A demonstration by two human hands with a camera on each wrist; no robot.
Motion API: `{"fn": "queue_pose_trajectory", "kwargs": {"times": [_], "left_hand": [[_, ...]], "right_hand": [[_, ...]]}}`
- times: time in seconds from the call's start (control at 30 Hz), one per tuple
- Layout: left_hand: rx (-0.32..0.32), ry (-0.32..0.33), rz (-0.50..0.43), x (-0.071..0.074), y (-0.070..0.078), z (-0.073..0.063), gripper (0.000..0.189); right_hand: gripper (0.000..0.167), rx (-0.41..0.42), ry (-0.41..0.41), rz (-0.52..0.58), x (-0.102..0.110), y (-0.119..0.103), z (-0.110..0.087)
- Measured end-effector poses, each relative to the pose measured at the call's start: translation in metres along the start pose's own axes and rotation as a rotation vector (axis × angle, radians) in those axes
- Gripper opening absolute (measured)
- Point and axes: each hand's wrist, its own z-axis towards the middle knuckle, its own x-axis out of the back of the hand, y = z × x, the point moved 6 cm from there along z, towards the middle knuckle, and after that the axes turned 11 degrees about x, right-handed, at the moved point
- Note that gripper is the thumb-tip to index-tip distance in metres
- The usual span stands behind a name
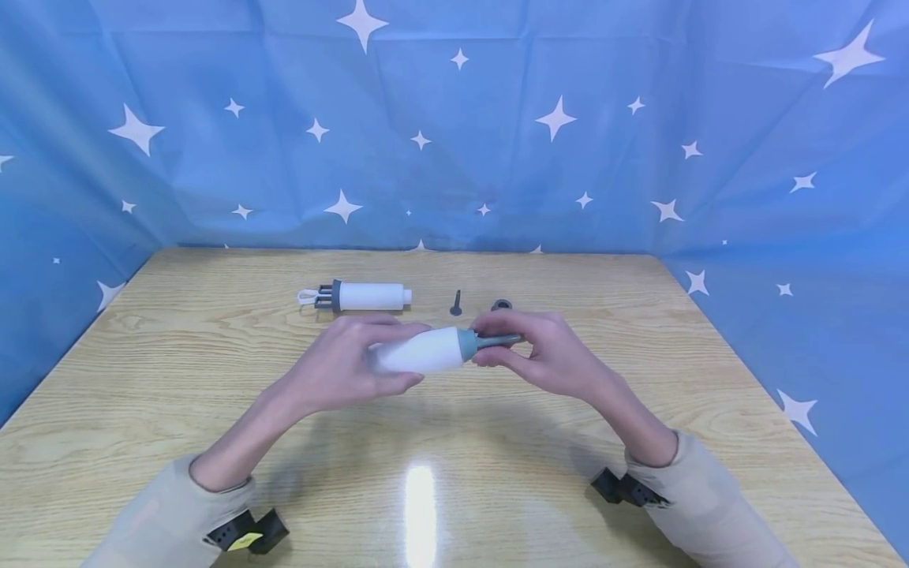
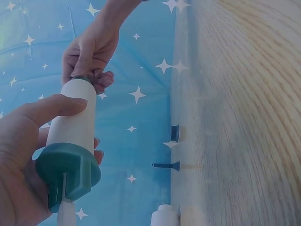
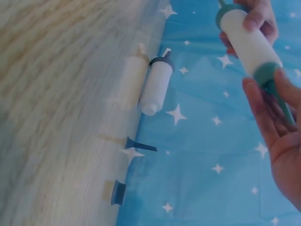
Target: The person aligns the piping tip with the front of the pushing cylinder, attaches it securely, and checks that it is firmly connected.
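Note:
A white decorating syringe [image 1: 435, 349] is held lengthwise above the table between both hands. My left hand [image 1: 342, 364] grips its barrel, with the thumb along one side. At that end a teal flanged cap [image 2: 68, 167] shows in the left wrist view, a pale plunger strip coming out of it. At the other end sits a teal collar [image 1: 466, 344] with a long thin teal nozzle [image 1: 501, 341]. The right hand [image 1: 557, 355] holds this end between thumb and fingers, as the right wrist view also shows along the nozzle [image 3: 285, 112].
Behind the hands, a second white syringe [image 1: 372, 297] with a dark grey cap lies on the wooden table [image 1: 177, 355]. To its right stand a small dark nozzle [image 1: 457, 306] and a dark ring [image 1: 502, 304]. A blue star-patterned curtain [image 1: 454, 173] hangs behind the table.

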Motion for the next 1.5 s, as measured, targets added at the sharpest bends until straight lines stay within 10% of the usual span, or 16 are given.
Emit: {"fn": "queue_pose_trajectory", "kwargs": {"times": [1.5], "left_hand": [[-0.035,0.005,-0.017,-0.0008,0.003,0.0002,0.053]], "right_hand": [[0.028,0.076,0.028,0.03,-0.0046,-0.0041,-0.0003]]}}
